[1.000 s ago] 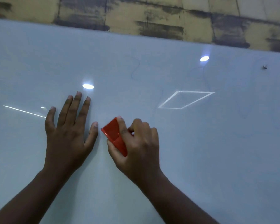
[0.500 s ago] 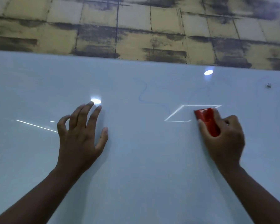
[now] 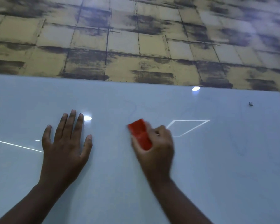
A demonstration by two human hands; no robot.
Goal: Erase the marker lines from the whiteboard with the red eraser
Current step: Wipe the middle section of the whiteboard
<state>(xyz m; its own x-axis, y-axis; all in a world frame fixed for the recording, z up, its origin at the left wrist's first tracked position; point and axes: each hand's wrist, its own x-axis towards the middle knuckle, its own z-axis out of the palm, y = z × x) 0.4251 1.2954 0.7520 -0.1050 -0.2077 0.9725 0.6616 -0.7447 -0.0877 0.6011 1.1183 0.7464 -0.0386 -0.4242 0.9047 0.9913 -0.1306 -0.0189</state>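
Nearest the camera, two bare forearms reach up onto the whiteboard (image 3: 217, 175). Left hand (image 3: 66, 143) lies flat on the board, fingers straight and spread, holding nothing and seemingly bracing. Right hand (image 3: 155, 147) has its fingers curled round the eraser (image 3: 140, 134), thumb along its left side; the hand is blurred, so the exact finger placement is hard to tell. This red block sits against the board with its long axis running from the palm up and to the left, its free end sticking out beyond the fingers. Just beyond that free end, up and slightly left, a faint blue line (image 3: 133, 113) curls across the board; it is the nearest mark, and the right hand is the one close to it. Fainter lines (image 3: 238, 147) lie well off to the right, too pale to trace fully. My guess: the next stroke goes up along the eraser's own axis. Past the board's far edge is tiled floor (image 3: 136, 38).
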